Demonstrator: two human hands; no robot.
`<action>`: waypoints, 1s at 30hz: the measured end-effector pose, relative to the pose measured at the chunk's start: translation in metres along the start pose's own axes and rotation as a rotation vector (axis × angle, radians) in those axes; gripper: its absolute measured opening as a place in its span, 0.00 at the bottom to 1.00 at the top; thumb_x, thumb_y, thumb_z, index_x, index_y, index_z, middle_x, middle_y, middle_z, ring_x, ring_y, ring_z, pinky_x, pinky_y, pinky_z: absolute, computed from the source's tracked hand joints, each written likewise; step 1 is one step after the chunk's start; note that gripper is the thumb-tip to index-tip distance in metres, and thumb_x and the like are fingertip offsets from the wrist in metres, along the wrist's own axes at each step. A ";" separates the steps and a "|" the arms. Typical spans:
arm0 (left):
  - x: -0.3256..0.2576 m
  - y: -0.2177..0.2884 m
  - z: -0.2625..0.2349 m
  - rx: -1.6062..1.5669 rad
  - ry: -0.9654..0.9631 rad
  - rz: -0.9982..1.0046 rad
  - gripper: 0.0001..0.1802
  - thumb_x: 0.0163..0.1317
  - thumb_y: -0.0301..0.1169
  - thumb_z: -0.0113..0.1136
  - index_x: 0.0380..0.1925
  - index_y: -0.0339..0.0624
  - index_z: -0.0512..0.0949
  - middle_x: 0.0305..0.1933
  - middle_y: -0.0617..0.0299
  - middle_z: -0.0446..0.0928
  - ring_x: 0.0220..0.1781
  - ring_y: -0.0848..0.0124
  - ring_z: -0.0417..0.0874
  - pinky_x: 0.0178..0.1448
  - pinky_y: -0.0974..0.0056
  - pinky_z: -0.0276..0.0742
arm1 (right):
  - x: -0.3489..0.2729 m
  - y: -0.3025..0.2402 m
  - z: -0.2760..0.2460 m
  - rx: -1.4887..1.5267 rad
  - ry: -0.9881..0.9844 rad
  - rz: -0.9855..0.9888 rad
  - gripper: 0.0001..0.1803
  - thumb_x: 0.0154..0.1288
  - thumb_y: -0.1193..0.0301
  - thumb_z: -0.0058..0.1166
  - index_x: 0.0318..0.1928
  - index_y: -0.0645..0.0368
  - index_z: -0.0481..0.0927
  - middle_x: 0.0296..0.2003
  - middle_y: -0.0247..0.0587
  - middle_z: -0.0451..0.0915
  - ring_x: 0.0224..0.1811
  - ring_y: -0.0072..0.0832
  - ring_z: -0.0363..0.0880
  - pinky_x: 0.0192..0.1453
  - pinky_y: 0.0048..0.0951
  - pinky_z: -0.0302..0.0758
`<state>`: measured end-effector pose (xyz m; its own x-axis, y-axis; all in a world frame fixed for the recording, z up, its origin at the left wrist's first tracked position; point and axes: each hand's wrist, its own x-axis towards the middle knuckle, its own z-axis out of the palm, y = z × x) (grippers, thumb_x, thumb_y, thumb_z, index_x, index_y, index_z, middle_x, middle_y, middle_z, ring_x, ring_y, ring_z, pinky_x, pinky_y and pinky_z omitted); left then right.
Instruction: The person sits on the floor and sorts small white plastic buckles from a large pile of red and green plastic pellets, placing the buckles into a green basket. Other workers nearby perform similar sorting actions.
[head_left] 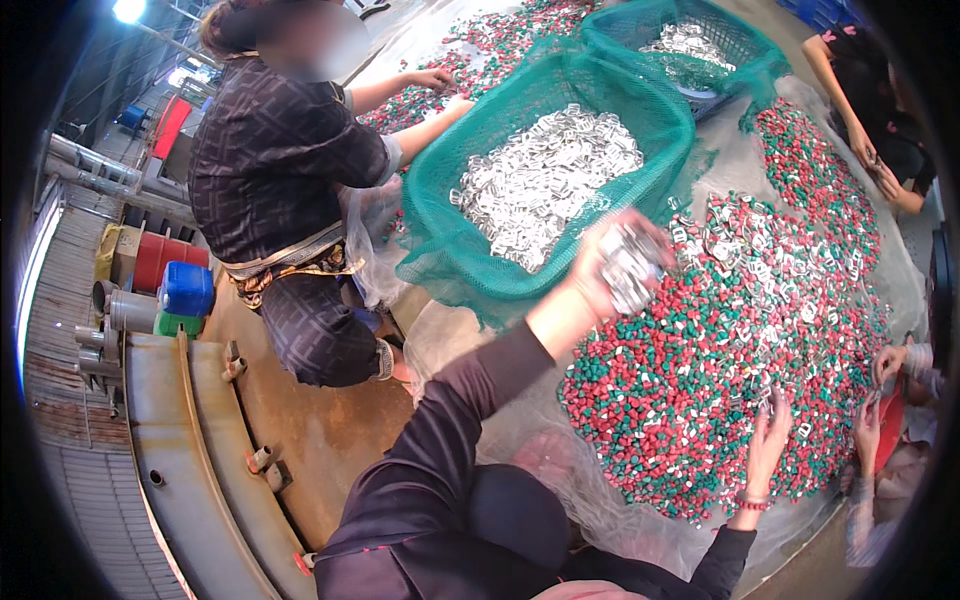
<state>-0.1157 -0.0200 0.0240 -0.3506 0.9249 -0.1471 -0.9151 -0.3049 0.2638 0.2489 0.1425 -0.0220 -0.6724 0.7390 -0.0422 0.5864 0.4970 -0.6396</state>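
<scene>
A: Where are the buckles, and what has each hand got?

B: Many lie in the near basket; others are scattered over the heap. The left grip is curled round a packed handful of them, beside the basket's rim. The right grip is down at the heap with bent fingers; I can't tell whether it pinches anything.

A: What could go wrong?

B: The handful looks too full to me. If the left grip slackened or tipped, buckles could slide off and land among the chips, where pale ones would hide them.

A: And near the basket?

B: Its net hangs over the rim in folds. An open frame could hook on it, or a finger could. Any chip lodged in a frame might drop in with the metal.

A: Anything on the right?

B: A co-worker's hands are near the heap's edge. Two people reaching for one patch could knock each other and scatter pieces. The sheet beneath is wrinkled, too; a sleeve or knee dragging it could spill the edge.
</scene>
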 end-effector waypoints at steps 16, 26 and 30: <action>0.069 -0.098 -0.005 2.087 -0.694 0.401 0.16 0.53 0.28 0.59 0.44 0.44 0.79 0.51 0.54 0.76 0.58 0.54 0.73 0.61 0.52 0.69 | -0.005 -0.008 0.078 0.018 -0.348 -0.215 0.17 0.52 0.79 0.53 0.46 0.63 0.75 0.41 0.53 0.73 0.46 0.53 0.74 0.52 0.44 0.72; 0.061 -0.250 -0.071 2.461 -0.985 0.086 0.09 0.43 0.34 0.65 0.27 0.50 0.84 0.42 0.63 0.79 0.51 0.58 0.75 0.52 0.55 0.75 | -0.026 0.009 0.038 1.034 -0.123 0.359 0.17 0.64 0.82 0.50 0.53 0.63 0.67 0.39 0.41 0.77 0.38 0.28 0.81 0.32 0.26 0.83; 0.021 -0.227 -0.077 2.356 -1.098 -0.050 0.09 0.48 0.31 0.61 0.31 0.44 0.80 0.39 0.57 0.77 0.45 0.59 0.79 0.52 0.57 0.76 | -0.007 0.070 0.023 0.156 0.275 0.192 0.24 0.63 0.70 0.54 0.55 0.71 0.67 0.50 0.56 0.74 0.56 0.48 0.72 0.61 0.41 0.67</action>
<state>0.0690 0.0508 -0.1121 0.4623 0.8797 -0.1114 0.8225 -0.3786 0.4244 0.2841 0.1615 -0.0840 -0.3978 0.9172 0.0218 0.5997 0.2780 -0.7504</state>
